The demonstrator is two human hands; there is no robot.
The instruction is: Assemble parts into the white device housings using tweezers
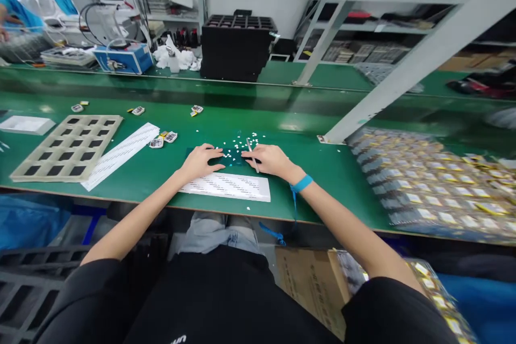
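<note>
Grips a slim metal tool (255, 164) at frame centre in the pinched right hand (269, 161); rests the left hand (200, 161), part-open and seemingly empty, beside scattered white bits (236, 146). Probably handles light, stiff and slick; best taken mid-shaft.

A slim silvery tool (253, 157) slants beside small white bits (236, 147) scattered over and around a dark green sheet (241, 162).

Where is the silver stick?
The silver stick is in the right hand, near the middle of the head view, beside the scattered white bits on the green table.
</note>
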